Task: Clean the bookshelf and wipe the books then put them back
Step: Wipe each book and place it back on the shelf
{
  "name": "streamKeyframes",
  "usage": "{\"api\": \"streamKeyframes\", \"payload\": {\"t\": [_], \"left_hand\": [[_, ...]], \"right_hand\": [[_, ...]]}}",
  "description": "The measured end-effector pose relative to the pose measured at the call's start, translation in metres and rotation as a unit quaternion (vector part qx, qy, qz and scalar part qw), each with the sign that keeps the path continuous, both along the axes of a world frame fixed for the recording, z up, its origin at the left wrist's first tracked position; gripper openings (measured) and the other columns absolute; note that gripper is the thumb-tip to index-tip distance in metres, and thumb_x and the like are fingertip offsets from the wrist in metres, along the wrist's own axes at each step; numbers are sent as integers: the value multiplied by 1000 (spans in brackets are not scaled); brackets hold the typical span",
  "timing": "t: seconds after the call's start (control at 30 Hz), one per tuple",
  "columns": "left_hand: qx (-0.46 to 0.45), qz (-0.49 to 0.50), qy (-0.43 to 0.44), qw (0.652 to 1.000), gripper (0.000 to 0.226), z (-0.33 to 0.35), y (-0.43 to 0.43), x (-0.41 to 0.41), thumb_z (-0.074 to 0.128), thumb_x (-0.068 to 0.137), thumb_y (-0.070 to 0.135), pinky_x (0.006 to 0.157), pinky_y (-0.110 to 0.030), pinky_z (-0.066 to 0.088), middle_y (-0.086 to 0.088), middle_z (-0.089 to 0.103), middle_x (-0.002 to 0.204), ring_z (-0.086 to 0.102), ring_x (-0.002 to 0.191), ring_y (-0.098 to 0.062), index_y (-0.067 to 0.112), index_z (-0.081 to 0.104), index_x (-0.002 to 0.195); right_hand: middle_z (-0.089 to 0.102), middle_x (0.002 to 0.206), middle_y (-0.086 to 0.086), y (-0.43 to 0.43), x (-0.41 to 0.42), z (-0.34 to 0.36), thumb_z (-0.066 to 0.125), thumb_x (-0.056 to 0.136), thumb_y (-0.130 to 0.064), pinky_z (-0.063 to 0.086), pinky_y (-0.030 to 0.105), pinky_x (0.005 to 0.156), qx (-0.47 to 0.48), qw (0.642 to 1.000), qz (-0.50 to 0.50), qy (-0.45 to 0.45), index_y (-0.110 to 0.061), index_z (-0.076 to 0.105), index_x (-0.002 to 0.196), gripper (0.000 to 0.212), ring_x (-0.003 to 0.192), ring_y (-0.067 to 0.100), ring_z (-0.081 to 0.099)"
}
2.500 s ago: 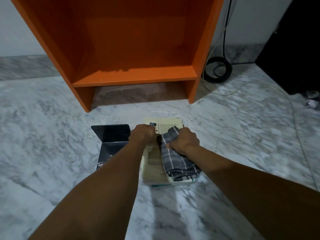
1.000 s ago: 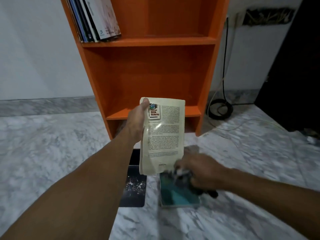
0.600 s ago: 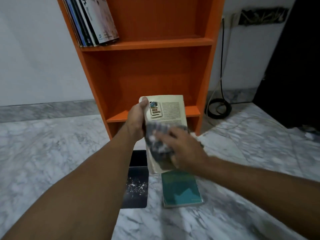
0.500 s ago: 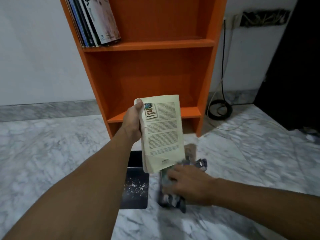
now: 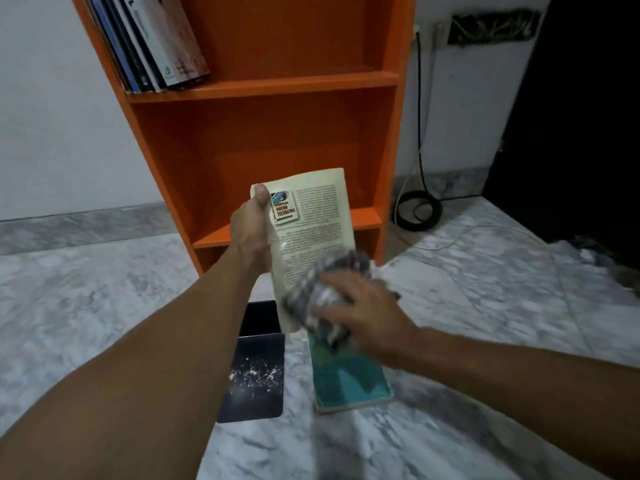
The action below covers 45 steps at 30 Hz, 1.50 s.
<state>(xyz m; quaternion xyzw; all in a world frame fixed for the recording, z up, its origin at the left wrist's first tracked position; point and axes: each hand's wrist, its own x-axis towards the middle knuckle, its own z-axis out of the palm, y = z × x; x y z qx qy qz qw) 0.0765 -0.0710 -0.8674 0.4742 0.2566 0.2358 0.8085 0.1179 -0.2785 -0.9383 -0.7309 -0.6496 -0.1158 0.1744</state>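
The left hand (image 5: 251, 233) is clamped on the cream paperback book (image 5: 311, 223), thumb over the top corner by the spine and fingers behind. The book is raised nearly upright above the floor, its text-printed cover facing the camera. It sits in front of the lowest opening of the orange wooden bookshelf (image 5: 277, 133), which rises at 12 o'clock.

The right hand (image 5: 367, 313) comes in from 4 o'clock. Its fingers are closed over a bunched grey checked cloth (image 5: 322, 292), which it presses against the lower half of the cover. The hand and cloth are blurred, so finer finger detail cannot be told.

On the grey-veined marble floor (image 5: 104, 306), a teal-covered book (image 5: 349, 379) lies flat at 5 o'clock from the held book, partly under the right hand. A dark L-shaped plate (image 5: 256, 375) with white specks lies just beside the teal book, at 7 o'clock from the held book, its far end turned up.

On the upper shelf, at 11 o'clock, a row of thin books (image 5: 152, 46) leans against the left wall of the case. A coiled black cable (image 5: 419, 211) rests on the floor at 2 o'clock, just right of the bookshelf, with a lead running up the white wall.
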Motion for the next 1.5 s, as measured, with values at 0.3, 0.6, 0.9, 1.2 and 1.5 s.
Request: {"api": "streamKeyframes", "payload": {"t": [0.3, 0.6, 0.9, 1.2, 1.5], "left_hand": [[160, 92, 68, 981, 56, -1, -2, -8, 35, 101, 52, 84, -46, 59, -10, 72, 83, 73, 89, -33, 10, 67, 85], [111, 110, 19, 987, 58, 7, 17, -18, 38, 97, 61, 77, -41, 60, -6, 73, 81, 74, 83, -26, 13, 68, 82], [41, 60, -22, 997, 64, 2, 15, -11, 40, 88, 72, 92, -54, 53, -7, 67, 87, 68, 92, -31, 15, 69, 82], [97, 21, 54, 994, 68, 34, -37, 15, 22, 100, 62, 53, -37, 60, -8, 68, 63, 69, 63, -23, 9, 62, 90], [84, 87, 106, 987, 21, 46, -57, 38, 71, 85, 22, 72, -40, 60, -12, 71, 90, 70, 78, -26, 7, 59, 93]], "right_hand": [[67, 105, 1, 3, 72, 102, 64, 74, 7, 54, 36, 78, 295, 916, -169, 214, -21, 68, 107, 43, 95, 23, 62], [63, 77, -16, -46, 43, 19, 51, 63, -2, 45, 22, 63, 49, 959, -48, 276, -39, 60, 80, 42, 77, -5, 59], [70, 108, -8, -12, 33, 69, 78, 77, -33, 55, 28, 84, 121, 822, -52, 554, -21, 56, 120, 50, 98, 3, 67], [67, 96, -12, 11, 8, 69, 81, 65, -23, 58, 29, 62, 158, 919, -142, 331, -27, 46, 103, 51, 80, 9, 67], [61, 91, -13, -3, 18, 64, 78, 73, -26, 47, 16, 55, 98, 966, -128, 200, -29, 41, 100, 46, 74, 8, 62]]}}
